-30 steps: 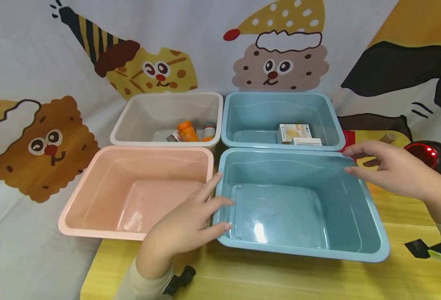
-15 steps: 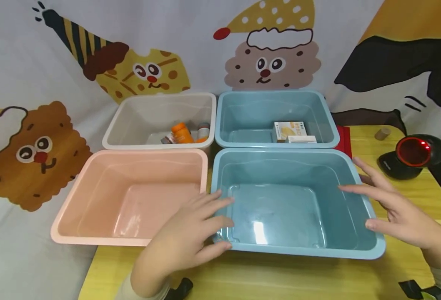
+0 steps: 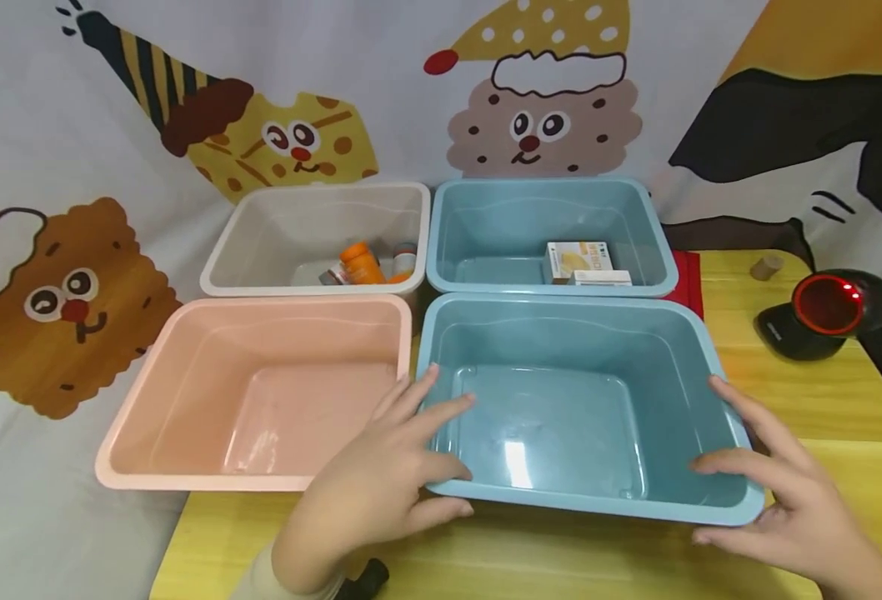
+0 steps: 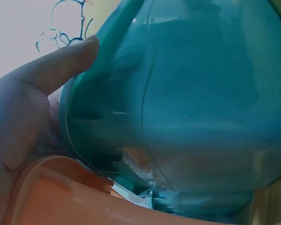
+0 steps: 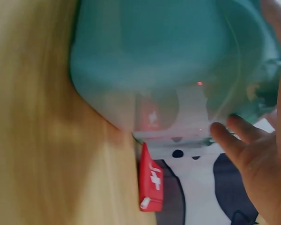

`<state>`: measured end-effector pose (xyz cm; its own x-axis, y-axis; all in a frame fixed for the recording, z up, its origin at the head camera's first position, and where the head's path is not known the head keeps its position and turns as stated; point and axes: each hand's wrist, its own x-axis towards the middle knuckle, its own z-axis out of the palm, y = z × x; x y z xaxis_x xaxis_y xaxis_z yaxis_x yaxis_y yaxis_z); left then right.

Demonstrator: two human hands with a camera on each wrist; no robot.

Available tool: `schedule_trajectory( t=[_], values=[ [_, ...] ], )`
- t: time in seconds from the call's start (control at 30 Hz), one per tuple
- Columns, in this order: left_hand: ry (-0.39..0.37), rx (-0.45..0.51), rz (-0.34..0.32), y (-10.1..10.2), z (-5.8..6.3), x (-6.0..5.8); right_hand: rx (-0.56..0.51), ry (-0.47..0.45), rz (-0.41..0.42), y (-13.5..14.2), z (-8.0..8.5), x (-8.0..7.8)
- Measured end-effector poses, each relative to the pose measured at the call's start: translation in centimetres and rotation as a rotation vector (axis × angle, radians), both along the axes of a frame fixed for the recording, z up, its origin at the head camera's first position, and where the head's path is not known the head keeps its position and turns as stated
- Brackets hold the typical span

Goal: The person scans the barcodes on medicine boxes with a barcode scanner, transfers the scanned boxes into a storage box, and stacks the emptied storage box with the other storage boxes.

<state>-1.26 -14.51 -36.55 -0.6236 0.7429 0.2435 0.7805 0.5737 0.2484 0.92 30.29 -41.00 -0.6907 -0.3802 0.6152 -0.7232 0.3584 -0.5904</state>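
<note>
An empty blue plastic bin [image 3: 553, 429] stands at the front right of a group of bins. My left hand [image 3: 373, 487] holds its front left corner, fingers over the rim and thumb outside. In the left wrist view the thumb [image 4: 75, 61] lies on the outer wall near the rim. At the front right corner my right hand [image 3: 797, 496] grips the rim, with a finger reaching inside and the thumb below the front edge. Fingertips [image 5: 225, 138] of that hand show beside the outer wall in the right wrist view.
Left of the blue bin is an empty pink bin [image 3: 253, 477]. Behind stand a grey bin [image 3: 268, 242] with orange bottles [image 3: 362, 264] and another blue bin [image 3: 486, 221] with small boxes [image 3: 579, 260]. A black scanner [image 3: 824, 308] and a red packet [image 3: 686, 283] are at right.
My right hand has come from the front blue bin's back right corner along its side to the front right corner. My left hand stays at the left rim, its fingers shifting slightly.
</note>
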Motion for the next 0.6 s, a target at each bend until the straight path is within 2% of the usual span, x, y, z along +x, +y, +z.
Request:
schedule_trajectory(
  t=[0.1, 0.2, 0.33, 0.47, 0.6],
  values=[
    [-0.005, -0.029, 0.042, -0.2, -0.1, 0.2, -0.054, 0.031, -0.086, -0.5, -1.2, 0.2],
    [0.028, -0.078, 0.089, 0.0, -0.1, 0.2, -0.107, 0.045, -0.136, -0.8, -2.2, 0.4],
    [0.108, -0.121, 0.120, 0.2, -0.2, 0.2, -0.175, 0.098, -0.124, -1.3, -2.3, 0.4],
    [0.169, -0.091, 0.095, -0.1, -0.5, 0.1, -0.207, 0.134, -0.118, -2.0, -1.8, 0.6],
    [0.239, 0.028, 0.026, -0.7, -0.9, 0.3, -0.174, 0.145, -0.146, -2.2, -0.9, 1.5]
  ],
)
